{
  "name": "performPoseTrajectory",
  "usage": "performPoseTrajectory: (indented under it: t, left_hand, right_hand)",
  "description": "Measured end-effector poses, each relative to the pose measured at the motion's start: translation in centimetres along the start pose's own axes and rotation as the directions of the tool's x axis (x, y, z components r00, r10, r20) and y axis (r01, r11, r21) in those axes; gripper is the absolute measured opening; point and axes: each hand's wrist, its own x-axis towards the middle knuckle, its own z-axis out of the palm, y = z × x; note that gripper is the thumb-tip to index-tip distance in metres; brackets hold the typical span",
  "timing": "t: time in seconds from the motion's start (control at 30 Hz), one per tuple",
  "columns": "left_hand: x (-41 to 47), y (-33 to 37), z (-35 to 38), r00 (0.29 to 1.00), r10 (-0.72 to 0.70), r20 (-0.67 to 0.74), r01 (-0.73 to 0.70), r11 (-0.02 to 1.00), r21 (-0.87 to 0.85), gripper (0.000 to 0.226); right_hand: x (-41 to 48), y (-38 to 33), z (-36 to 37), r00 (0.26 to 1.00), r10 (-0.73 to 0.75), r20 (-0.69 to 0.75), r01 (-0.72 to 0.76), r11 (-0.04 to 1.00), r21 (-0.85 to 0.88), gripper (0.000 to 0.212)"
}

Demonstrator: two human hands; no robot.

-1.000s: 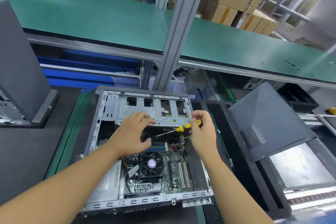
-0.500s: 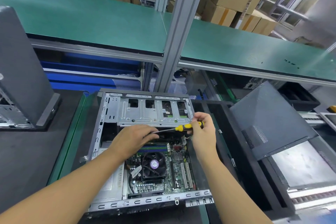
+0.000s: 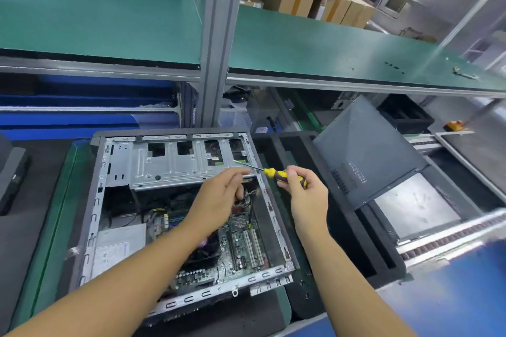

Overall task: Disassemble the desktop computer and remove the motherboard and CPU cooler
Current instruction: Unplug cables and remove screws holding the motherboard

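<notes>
The case [image 3: 94, 213] lies on its side, opened upward, on a green-edged bench [image 3: 52, 227]. Within it, the green motherboard [image 3: 246, 243] is seated flat in the near right part, its white slots running along the right edge. The cooler [image 3: 208, 252], a dark fan with a purple hub, sits on the board and is half covered by the left forearm. A grey box with a white label [image 3: 117, 247] occupies the near left corner, and yellow and black cables [image 3: 156, 212] are bundled beside it. The far part of the case is spanned by a bare metal drive cage [image 3: 175, 164] with four square cut-outs. The left hand [image 3: 219, 197] is lowered into the case at the far right corner of the board, fingers curled down among small wires; whether anything is pinched cannot be told. The screwdriver [image 3: 284, 176], yellow and black in the handle, is grasped by the right hand [image 3: 306, 197] just beyond the right rim of the case, its shaft pointed over the cage. To the right, a dark panel [image 3: 364, 150] is propped at a tilt in a black foam tray [image 3: 290, 150].
</notes>
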Motion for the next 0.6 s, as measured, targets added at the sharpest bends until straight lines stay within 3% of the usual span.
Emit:
performPoseTrajectory:
  t: [0.1, 0.2, 0.37, 0.53, 0.6]
  left_hand:
    - [0.9, 1.2, 3.7, 0.989, -0.082, 0.120, 0.097, 0.987, -0.125, 0.025]
    - [2.0, 1.8, 6.9, 0.969, -0.100, 0.225, 0.118, 0.991, -0.068, 0.007]
    - [4.0, 2.4, 12.4, 0.902, -0.094, 0.421, 0.015, 0.982, 0.187, 0.029]
    - [5.4, 2.8, 18.2, 0.757, -0.184, 0.627, -0.185, 0.861, 0.474, 0.019]
    - [5.3, 2.4, 19.7, 0.717, -0.267, 0.644, -0.183, 0.819, 0.544, 0.013]
  right_hand:
    - [0.2, 0.5, -3.1, 0.999, 0.024, -0.047, -0.024, 1.000, -0.003, 0.009]
    - [0.4, 0.9, -6.5, 0.989, 0.074, -0.125, -0.075, 0.997, -0.001, 0.006]
    - [0.1, 2.2, -12.0, 0.954, 0.162, -0.253, -0.167, 0.986, 0.002, 0.006]
    - [-0.4, 4.0, -16.6, 0.909, 0.229, -0.349, -0.261, 0.964, -0.047, 0.004]
    - [-0.6, 4.6, -17.6, 0.901, 0.259, -0.347, -0.291, 0.956, -0.040, 0.006]
